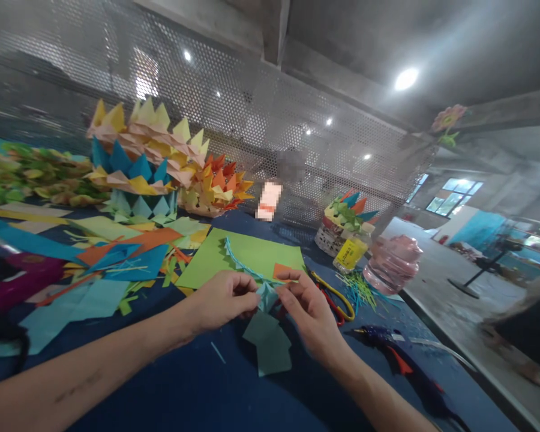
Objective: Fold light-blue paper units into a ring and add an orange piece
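My left hand [222, 299] and my right hand [306, 306] meet over the blue table [198, 390], each pinching a small folded light-blue paper piece [267, 295] between fingertips. A chain of folded light-blue pieces [243, 261] runs from it back across a green paper sheet [252, 255]. Teal paper squares [270, 345] lie flat just below my hands.
Large folded-paper flower shapes [144, 156] and an orange one [216, 186] stand at the back left. Loose coloured sheets and scraps [117, 252] cover the left. Scissors [337, 297], a glue gun [387, 345], a pink jar [393, 261] and a small basket [330, 237] sit right, near the table edge.
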